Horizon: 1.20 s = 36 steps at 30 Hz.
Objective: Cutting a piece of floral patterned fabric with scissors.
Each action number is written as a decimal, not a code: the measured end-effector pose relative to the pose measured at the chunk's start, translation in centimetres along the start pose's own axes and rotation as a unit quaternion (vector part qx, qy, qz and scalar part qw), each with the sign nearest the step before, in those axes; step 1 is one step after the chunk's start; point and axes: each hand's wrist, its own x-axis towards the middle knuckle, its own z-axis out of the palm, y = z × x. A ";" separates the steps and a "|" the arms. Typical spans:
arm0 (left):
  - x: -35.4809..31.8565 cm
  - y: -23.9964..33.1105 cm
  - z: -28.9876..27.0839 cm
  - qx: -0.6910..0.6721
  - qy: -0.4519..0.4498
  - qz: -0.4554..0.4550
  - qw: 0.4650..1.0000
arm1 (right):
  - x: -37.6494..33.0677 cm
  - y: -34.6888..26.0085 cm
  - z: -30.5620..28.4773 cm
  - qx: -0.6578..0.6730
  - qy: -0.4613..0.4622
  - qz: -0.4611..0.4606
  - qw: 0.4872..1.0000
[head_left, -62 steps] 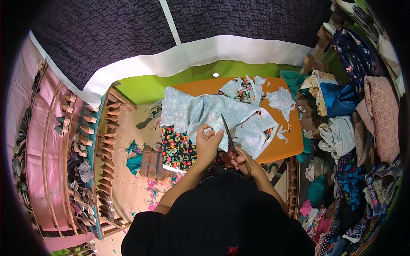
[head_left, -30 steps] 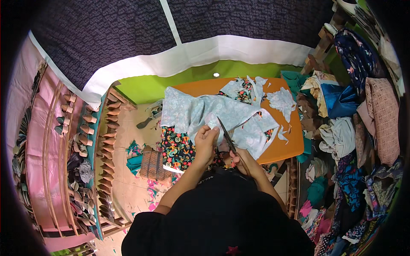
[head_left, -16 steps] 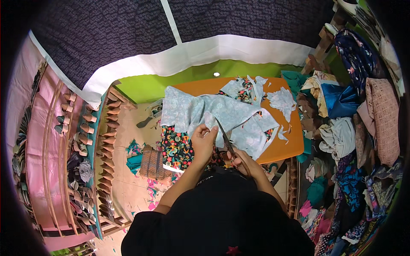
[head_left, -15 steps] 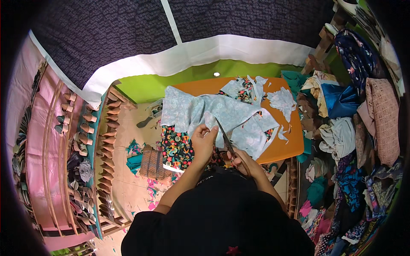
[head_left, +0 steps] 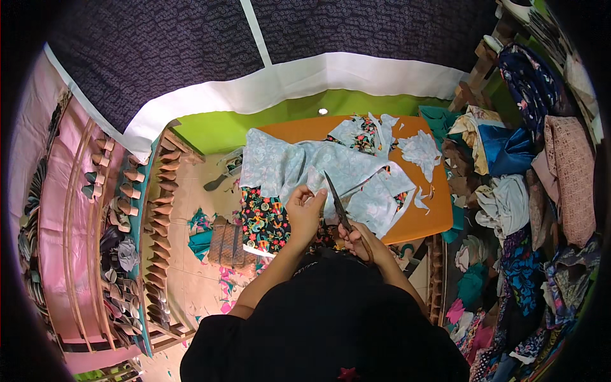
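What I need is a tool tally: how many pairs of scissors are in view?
1: the scissors are in the right hand, blades over the pale cloth. Others could be hidden.

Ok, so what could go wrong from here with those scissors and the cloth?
The scissors have their blades close beside the left fingers, so a slip might nick them. The pale blue cloth overlaps black floral fabric, so a careless snip could catch the layer beneath.
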 end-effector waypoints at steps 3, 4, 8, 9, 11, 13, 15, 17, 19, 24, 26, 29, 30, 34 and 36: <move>0.0 -0.1 0.0 -0.013 0.003 0.002 1.000 | 0.1 0.7 0.0 -0.021 0.015 -0.006 1.000; 0.0 0.0 0.0 -0.012 0.002 0.008 1.000 | 0.0 0.6 0.0 -0.021 0.015 -0.006 1.000; -0.1 -0.1 0.1 -0.009 0.008 0.012 1.000 | 0.1 0.9 0.2 -0.059 0.039 -0.003 0.997; -0.1 -0.2 0.1 -0.009 0.007 0.012 1.000 | 0.1 1.1 0.2 -0.080 0.051 0.013 0.995; 0.0 -0.4 -0.1 -0.011 0.014 0.015 1.000 | -0.1 -0.2 0.4 -0.105 0.047 -0.008 0.993; -0.1 -0.1 -0.1 -0.004 0.014 0.009 1.000 | -0.1 -0.6 0.4 -0.131 0.044 -0.031 0.990; -0.2 0.1 0.0 0.002 0.012 0.004 1.000 | -0.1 -0.4 0.3 -0.163 0.054 -0.031 0.985; -0.2 0.2 0.0 -0.012 0.019 0.007 1.000 | -0.2 -0.8 0.2 -0.180 0.052 -0.033 0.982; -0.2 -0.1 -0.1 -0.012 0.021 0.007 1.000 | -0.3 -0.8 0.2 -0.198 0.050 -0.035 0.978; -0.4 0.3 0.2 -0.004 0.016 -0.003 1.000 | -0.1 1.7 -0.2 -0.124 0.058 -0.057 0.989; -0.4 0.3 0.3 -0.004 0.020 0.004 1.000 | -0.1 1.8 -0.2 -0.124 0.059 -0.048 0.989; -0.3 -0.2 0.1 -0.003 0.021 0.008 1.000 | -0.1 1.6 -0.3 -0.127 0.059 -0.041 0.989; -0.2 -0.3 0.0 -0.003 0.021 0.008 1.000 | -0.2 1.5 -0.3 -0.130 0.057 -0.043 0.989; -0.2 -0.5 -0.3 -0.011 0.019 -0.004 1.000 | -0.6 0.2 -0.5 -0.223 0.047 -0.085 0.970; -0.3 -0.2 -0.2 -0.006 0.022 -0.006 1.000 | -0.7 0.1 -0.5 -0.246 0.057 -0.077 0.965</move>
